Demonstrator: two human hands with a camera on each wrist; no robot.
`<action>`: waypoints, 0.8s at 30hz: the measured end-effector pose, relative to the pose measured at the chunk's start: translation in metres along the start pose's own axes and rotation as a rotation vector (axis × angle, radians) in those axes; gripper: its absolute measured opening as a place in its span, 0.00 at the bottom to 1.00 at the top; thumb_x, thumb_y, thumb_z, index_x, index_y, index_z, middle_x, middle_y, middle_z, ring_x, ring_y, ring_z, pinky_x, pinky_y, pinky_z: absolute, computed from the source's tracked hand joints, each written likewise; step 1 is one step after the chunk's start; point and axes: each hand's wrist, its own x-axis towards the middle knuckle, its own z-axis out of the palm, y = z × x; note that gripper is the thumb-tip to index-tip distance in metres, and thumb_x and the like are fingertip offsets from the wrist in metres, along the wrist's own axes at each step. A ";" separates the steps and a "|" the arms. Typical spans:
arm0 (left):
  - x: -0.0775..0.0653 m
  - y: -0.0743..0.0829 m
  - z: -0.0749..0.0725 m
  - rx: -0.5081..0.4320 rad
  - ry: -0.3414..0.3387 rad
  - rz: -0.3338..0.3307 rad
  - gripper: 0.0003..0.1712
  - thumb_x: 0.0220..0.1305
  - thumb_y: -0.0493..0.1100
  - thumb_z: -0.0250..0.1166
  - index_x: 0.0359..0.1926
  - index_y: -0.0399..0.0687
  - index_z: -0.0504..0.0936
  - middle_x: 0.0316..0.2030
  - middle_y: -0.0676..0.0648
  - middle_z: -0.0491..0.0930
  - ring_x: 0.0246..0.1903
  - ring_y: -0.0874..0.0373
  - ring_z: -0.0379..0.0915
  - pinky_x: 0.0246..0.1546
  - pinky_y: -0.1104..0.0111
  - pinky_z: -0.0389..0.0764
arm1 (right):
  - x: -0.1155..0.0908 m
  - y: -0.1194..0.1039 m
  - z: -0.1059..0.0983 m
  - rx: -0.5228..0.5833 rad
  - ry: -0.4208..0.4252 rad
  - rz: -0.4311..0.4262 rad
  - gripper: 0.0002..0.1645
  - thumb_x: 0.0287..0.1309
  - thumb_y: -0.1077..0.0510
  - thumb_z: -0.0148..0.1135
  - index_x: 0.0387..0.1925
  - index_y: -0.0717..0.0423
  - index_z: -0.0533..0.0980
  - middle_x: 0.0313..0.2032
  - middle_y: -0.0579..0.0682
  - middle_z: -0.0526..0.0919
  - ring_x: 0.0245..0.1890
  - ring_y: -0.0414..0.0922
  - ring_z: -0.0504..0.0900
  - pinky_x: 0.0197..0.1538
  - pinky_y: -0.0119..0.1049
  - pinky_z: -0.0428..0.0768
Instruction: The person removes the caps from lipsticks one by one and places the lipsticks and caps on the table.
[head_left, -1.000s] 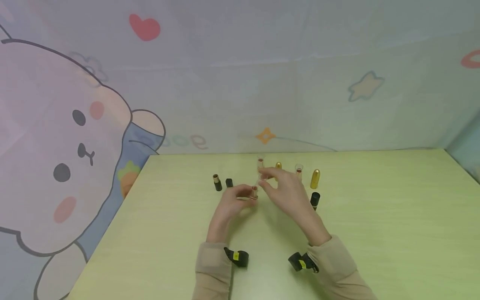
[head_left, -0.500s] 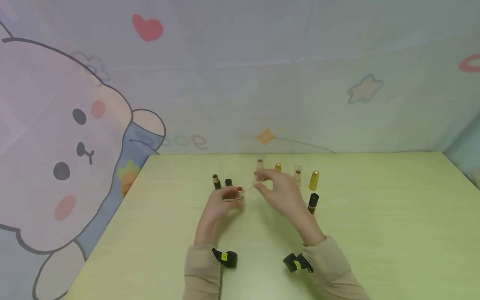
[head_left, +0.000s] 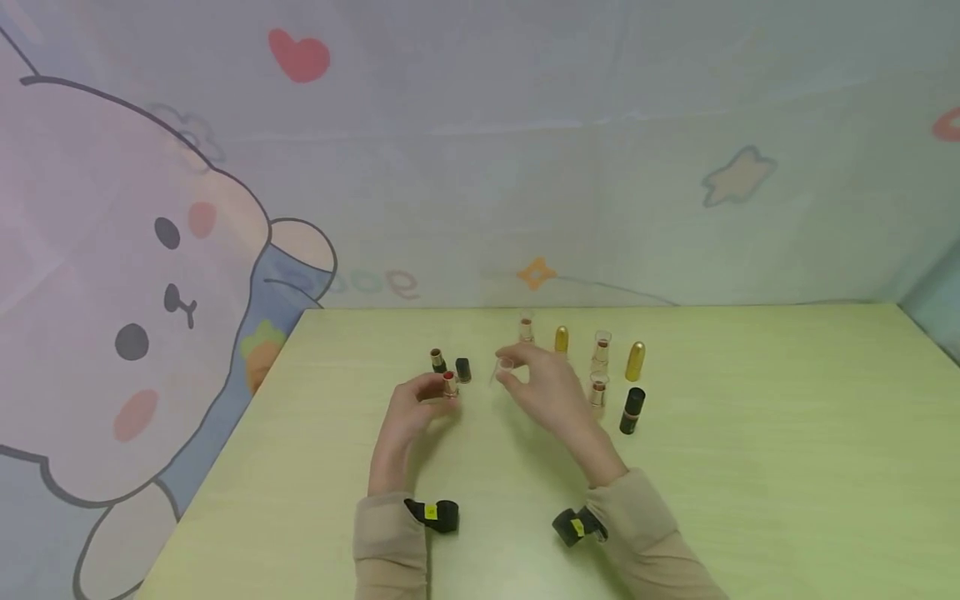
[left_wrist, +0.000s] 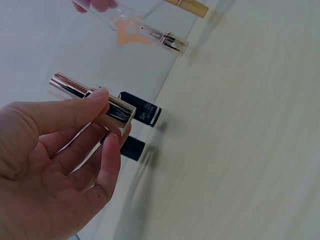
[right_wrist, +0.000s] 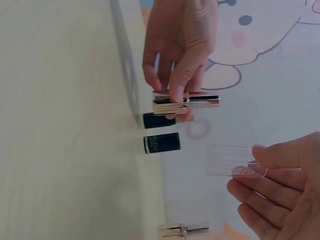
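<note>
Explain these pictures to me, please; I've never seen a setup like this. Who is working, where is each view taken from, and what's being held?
There is no machine here: a person works with bare hands. The head view comes from a camera worn on the head, looking forward and down. Each wrist view comes from a camera worn on that wrist, likely the black device at each cuff. The left hand holds a gold tube with a red top; the right hand pinches a clear cap. On the table stand an open black-and-gold tube, a black cap, three clear-topped tubes, two rounded gold tubes and a black tube.
</note>
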 end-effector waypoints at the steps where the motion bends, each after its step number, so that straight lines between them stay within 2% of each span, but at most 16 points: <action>1: 0.000 0.000 -0.001 -0.003 0.005 -0.004 0.19 0.53 0.31 0.68 0.49 0.42 0.82 0.49 0.41 0.83 0.53 0.47 0.76 0.59 0.54 0.72 | 0.001 0.000 0.002 -0.003 -0.003 0.001 0.21 0.60 0.53 0.62 0.55 0.52 0.77 0.48 0.51 0.85 0.52 0.50 0.81 0.55 0.49 0.78; 9: -0.002 -0.001 -0.010 -0.027 0.036 -0.023 0.20 0.54 0.32 0.68 0.50 0.42 0.81 0.51 0.41 0.82 0.56 0.47 0.75 0.61 0.53 0.70 | 0.004 0.003 0.016 -0.026 -0.065 -0.011 0.19 0.60 0.54 0.62 0.53 0.52 0.78 0.48 0.52 0.86 0.51 0.52 0.82 0.55 0.49 0.78; 19: 0.005 -0.006 -0.018 -0.029 0.046 -0.044 0.22 0.54 0.33 0.69 0.52 0.42 0.81 0.53 0.40 0.81 0.57 0.47 0.74 0.64 0.52 0.68 | 0.013 -0.003 0.039 -0.030 -0.148 -0.013 0.19 0.59 0.55 0.63 0.52 0.52 0.78 0.48 0.51 0.85 0.50 0.51 0.82 0.55 0.49 0.78; 24: 0.007 -0.009 -0.021 -0.024 0.060 -0.050 0.21 0.54 0.34 0.69 0.51 0.41 0.81 0.52 0.40 0.82 0.56 0.46 0.75 0.63 0.53 0.70 | 0.017 -0.006 0.048 -0.040 -0.160 -0.027 0.18 0.59 0.54 0.64 0.52 0.51 0.79 0.48 0.50 0.86 0.50 0.50 0.83 0.55 0.48 0.78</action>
